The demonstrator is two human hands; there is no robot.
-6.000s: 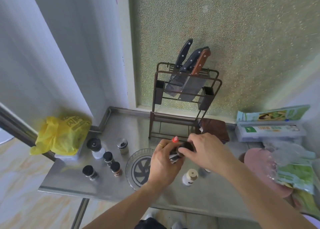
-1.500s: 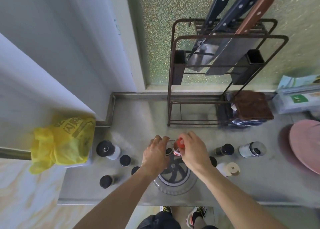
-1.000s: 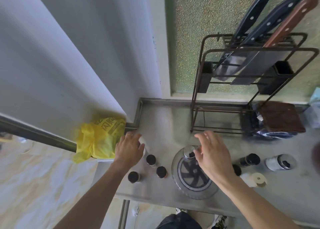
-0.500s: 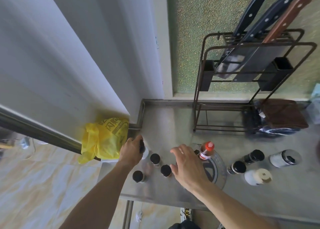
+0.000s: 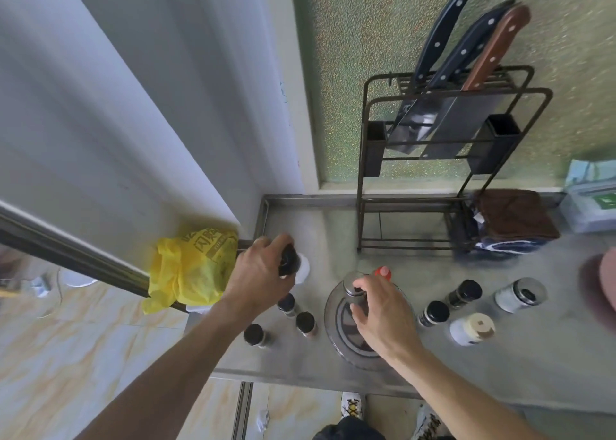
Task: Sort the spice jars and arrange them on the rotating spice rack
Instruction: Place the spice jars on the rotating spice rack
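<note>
Gripping the white jar (image 5: 301, 268) by its black cap, your left hand (image 5: 258, 278) is curled shut around the top at the far left of the steel counter (image 5: 500, 373), just beside the yellow bag (image 5: 190, 273). It looks like a rigid jar with a smooth, probably slippery wall, and likely heavier than the small ones, so you would do better to wrap the body below the cap, in case the cap is loose. Your right hand (image 5: 383, 309) rests over the rotating rack (image 5: 333, 319), fingers half closed around a metal-capped jar (image 5: 354, 283) standing on it; whether it is truly pinched I cannot tell. A red-capped bottle (image 5: 382, 272) stands at the rack's far edge, touching or nearly touching that hand. Three small dark-capped jars (image 5: 295, 309) stand between the two hands, off the rack. To the right, two more dark-capped jars (image 5: 448, 303), a steel-lidded jar (image 5: 520, 294) and a beige-lidded white jar (image 5: 471, 328) wait, well apart from the rack. Behind them stands the knife stand (image 5: 450, 132).
</note>
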